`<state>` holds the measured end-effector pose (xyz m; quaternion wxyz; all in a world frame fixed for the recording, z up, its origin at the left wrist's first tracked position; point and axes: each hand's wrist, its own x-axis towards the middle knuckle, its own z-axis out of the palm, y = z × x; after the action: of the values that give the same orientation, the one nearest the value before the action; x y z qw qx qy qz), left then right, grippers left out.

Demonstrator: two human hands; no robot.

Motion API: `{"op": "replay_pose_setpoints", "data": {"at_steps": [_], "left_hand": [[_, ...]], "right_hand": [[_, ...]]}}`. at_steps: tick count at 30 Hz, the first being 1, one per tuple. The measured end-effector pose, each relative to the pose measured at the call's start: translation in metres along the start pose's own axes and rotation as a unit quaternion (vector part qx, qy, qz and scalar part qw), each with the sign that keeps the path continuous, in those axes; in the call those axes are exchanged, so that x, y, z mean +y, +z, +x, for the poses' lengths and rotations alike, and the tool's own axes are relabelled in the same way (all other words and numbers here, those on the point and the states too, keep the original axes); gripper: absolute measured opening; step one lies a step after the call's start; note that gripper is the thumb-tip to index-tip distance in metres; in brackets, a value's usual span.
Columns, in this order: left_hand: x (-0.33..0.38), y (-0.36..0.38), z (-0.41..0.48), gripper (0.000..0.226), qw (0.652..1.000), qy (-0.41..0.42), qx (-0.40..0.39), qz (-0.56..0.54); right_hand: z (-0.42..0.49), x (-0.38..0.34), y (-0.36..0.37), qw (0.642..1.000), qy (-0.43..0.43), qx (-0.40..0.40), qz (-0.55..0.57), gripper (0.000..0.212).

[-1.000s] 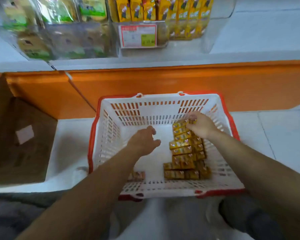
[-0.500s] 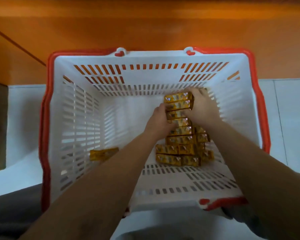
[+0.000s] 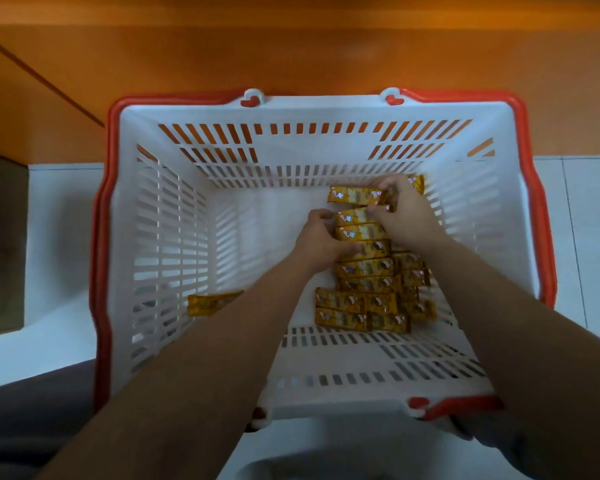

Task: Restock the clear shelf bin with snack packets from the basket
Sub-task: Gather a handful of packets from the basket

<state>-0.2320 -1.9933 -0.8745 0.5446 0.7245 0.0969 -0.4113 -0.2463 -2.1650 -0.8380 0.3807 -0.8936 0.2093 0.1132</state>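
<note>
Head view: snack packets (image 3: 359, 233) sit gripped between left hand (image 3: 317, 241) and right hand (image 3: 406, 216).

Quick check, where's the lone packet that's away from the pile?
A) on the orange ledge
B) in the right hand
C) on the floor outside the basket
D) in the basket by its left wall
D: the lone packet lies on the floor of the basket near its left wall, apart from the pile.
</note>
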Motion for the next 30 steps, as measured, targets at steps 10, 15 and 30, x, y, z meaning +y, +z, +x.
{"op": "replay_pose_setpoints", "data": {"at_steps": [10,15,30], "left_hand": [[0.004,-0.005,-0.005,0.064,0.993,-0.056,-0.032,-0.099],[0.010,-0.012,-0.009,0.051,0.995,-0.064,-0.032,-0.063],[0.034,-0.039,-0.038,0.044,0.997,0.016,-0.005,0.080]], "right_hand": [[0.000,0.004,0.001,0.996,0.015,0.051,0.078,0.016],[-0.005,-0.002,-0.003,0.996,-0.003,0.069,0.059,0.016],[-0.024,-0.022,-0.028,0.996,-0.013,0.077,0.037,0.019]]}}
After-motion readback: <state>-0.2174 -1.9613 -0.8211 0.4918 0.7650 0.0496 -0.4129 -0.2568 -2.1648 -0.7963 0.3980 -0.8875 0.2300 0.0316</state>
